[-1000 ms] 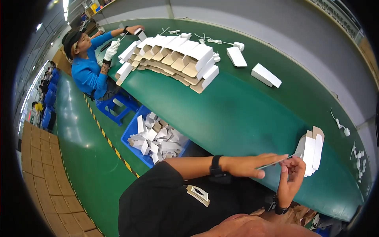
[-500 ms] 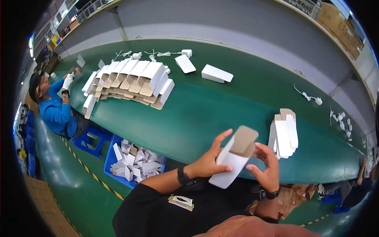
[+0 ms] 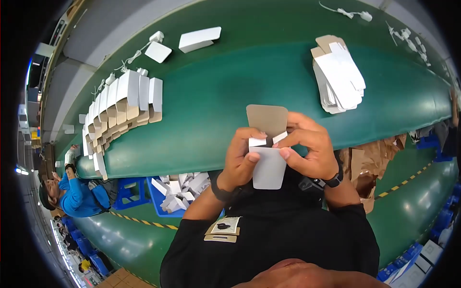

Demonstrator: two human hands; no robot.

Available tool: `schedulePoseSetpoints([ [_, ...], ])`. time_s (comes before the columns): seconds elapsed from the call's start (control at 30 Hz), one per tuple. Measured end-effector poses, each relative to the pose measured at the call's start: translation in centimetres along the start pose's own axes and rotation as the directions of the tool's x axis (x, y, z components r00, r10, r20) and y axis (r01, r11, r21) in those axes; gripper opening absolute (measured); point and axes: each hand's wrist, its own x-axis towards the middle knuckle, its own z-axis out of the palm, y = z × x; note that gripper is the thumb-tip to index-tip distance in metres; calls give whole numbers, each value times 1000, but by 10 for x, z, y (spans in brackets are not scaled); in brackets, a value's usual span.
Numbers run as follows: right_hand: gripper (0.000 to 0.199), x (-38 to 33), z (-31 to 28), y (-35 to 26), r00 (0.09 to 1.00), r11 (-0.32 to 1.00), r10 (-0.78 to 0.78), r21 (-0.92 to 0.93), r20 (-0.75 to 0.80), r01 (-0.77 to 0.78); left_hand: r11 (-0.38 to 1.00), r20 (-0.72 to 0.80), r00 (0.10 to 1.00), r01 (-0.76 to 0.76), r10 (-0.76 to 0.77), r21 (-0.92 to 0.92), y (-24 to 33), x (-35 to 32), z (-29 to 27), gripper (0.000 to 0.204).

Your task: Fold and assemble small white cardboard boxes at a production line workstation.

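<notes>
smooth green table (image 3: 230, 96) carried a row of folded white cartons (image 3: 122, 103) at left; the left hand (image 3: 240, 156) and right hand (image 3: 309, 151), fingers curled, gripped a small white cardboard box (image 3: 269, 165) with raised brown flap; flat blanks (image 3: 338, 74) lay stacked right.

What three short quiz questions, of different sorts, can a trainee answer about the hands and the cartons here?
1. True or false: both hands hold the small white carton.
2. Where does the stack of flat white cartons lie?
A. in the blue bin
B. on the green table
C. on the floor
3. Fill in: the carton's open top flap is ____ on its inner side.

Key:
1. True: left hand and right hand both grip it.
2. B
3. brown
</notes>
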Motion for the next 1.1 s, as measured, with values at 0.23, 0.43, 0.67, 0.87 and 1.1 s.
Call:
schedulePoseSetpoints([
  [0.23, 12, -15, 24, 0, 969, 966, 111, 255, -220, -53, 970, -178, 984, -62, 19, -237, 12, 5, 25, 55],
  [0.43, 15, -11, 14, -5, 993, 998, 23, 60, -118, -16, 997, -10, 1000, 2, -1, 72, 19, 2, 11, 69],
  [0.67, 15, -9, 7, -4, 975, 987, 156, 67, -157, -147, 959, 88, 995, 20, -46, 282, 18, 8, 8, 79],
  [0.87, 16, 0, 7, -14, 982, 981, 191, 23, 10, -191, 923, 58, 998, -24, 2, 384, 31, 2, 3, 57],
  [1.1, 26, -35, 20, 6, 998, 997, 41, -64, -46, -44, 974, -12, 1000, 12, -9, 227, 31, 7, 15, 40],
])
